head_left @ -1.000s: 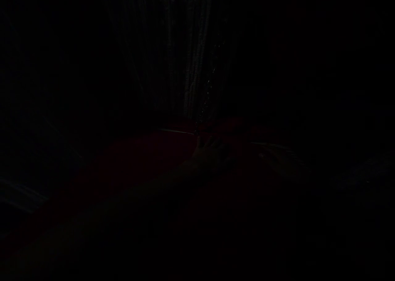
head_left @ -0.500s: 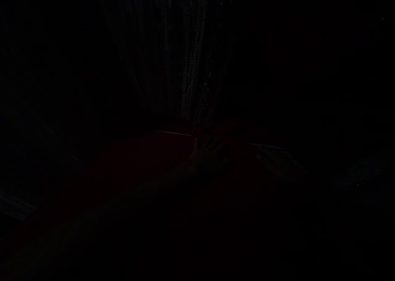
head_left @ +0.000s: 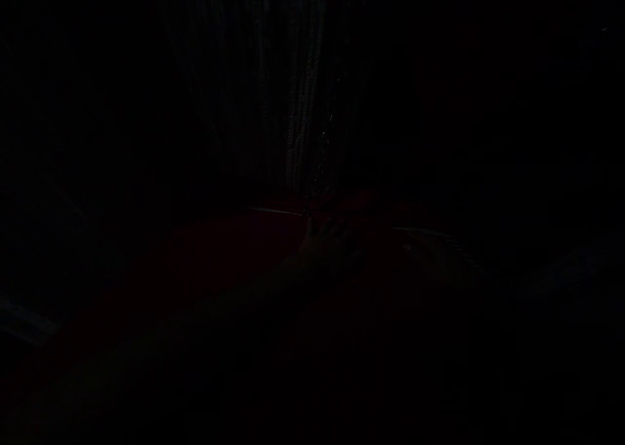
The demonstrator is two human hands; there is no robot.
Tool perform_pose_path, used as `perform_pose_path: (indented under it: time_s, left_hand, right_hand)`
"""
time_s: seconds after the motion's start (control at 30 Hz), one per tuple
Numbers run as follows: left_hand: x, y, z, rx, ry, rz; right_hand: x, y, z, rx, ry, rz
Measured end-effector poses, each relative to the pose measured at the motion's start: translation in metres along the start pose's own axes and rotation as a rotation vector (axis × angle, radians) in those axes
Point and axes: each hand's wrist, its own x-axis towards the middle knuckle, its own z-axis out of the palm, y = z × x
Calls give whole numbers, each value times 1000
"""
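Observation:
The view is very dark and most detail is lost. My left hand (head_left: 329,244) reaches in from the lower left and lies on a dark red cloth (head_left: 234,243), its fingers spread and nothing visible in them. To the right, my right hand (head_left: 432,253) is a faint shape close to a thin pale edge; its fingers are too dim to make out. Another thin pale line (head_left: 276,210) runs along the far side of the cloth and ends near my left thumb.
Beyond the cloth, faint thread-like streaks (head_left: 300,106) rise upward, with small glints (head_left: 323,148) beside them. A pale, blurry strip (head_left: 27,321) shows at the left edge. Everything else is hidden in darkness.
The picture is slightly dimmer. My left hand's fingers look a little more spread, and both hands keep nearly the same place.

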Motion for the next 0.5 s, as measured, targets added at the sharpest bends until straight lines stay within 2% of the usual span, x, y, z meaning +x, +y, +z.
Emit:
perform_pose_path:
  time_s: [0.3,0.5]
  left_hand:
    - [-1,1,0,19,3,11]
    - [-2,3,-5,10,-25,1]
  right_hand:
    - [-1,13,5,-12,24,-20]
    - [-2,16,3,59,-3,80]
